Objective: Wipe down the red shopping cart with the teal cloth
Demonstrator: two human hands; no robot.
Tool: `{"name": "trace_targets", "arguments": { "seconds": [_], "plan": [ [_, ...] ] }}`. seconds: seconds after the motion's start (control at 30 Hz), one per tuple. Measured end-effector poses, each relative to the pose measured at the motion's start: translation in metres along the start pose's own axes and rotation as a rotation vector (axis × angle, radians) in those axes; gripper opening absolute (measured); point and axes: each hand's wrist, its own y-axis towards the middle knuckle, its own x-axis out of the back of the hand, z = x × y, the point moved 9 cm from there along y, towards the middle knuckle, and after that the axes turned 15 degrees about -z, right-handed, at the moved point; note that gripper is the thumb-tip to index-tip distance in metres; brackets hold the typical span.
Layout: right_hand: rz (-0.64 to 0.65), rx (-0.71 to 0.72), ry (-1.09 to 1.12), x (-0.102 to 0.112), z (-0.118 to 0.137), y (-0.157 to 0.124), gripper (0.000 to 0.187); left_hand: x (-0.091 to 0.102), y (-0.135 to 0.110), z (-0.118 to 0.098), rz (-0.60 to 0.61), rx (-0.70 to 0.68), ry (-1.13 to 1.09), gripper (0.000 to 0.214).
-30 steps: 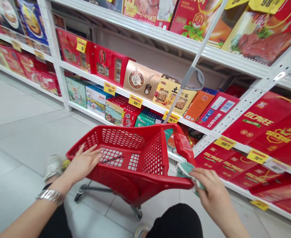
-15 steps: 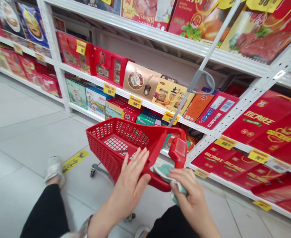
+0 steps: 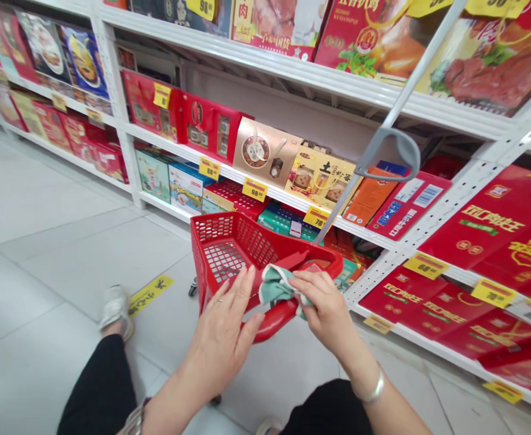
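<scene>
A red plastic shopping cart [image 3: 229, 241] on small wheels stands on the tiled floor in front of me. Its grey pull handle [image 3: 394, 142] slants up to the right. My left hand [image 3: 224, 329] lies flat against the cart's near wall, fingers stretched out. My right hand [image 3: 322, 305] is closed on a green cloth [image 3: 275, 284] and presses it onto the cart's near rim. The inside of the basket shows nothing in it.
White shelves [image 3: 292, 63] packed with red, gold and blue gift boxes and yellow price tags [image 3: 255, 189] run along the right and back. Grey floor tiles [image 3: 43, 241] spread to the left, with a yellow sticker [image 3: 150, 293]. My black-trousered knees and a shoe [image 3: 116, 308] are below.
The cart has turned so its narrow end faces me. My left hand went from the far left rim to the near wall. My right hand moved the cloth up onto the near rim.
</scene>
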Motion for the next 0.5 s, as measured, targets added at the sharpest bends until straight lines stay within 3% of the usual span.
{"name": "trace_targets", "arguments": {
  "seconds": [0.17, 0.33, 0.5],
  "plan": [
    [-0.053, -0.080, -0.128, 0.010, -0.065, 0.004, 0.030, 0.007, 0.004, 0.004, -0.028, 0.019, -0.025, 0.068],
    [-0.019, -0.165, -0.296, 0.017, -0.138, 0.002, 0.028, 0.011, 0.003, 0.007, -0.028, 0.017, -0.043, 0.065],
    [0.070, -0.278, -0.384, 0.015, -0.168, 0.005, 0.024, 0.013, 0.003, 0.011, -0.013, 0.003, -0.025, 0.060]
  ]
}}
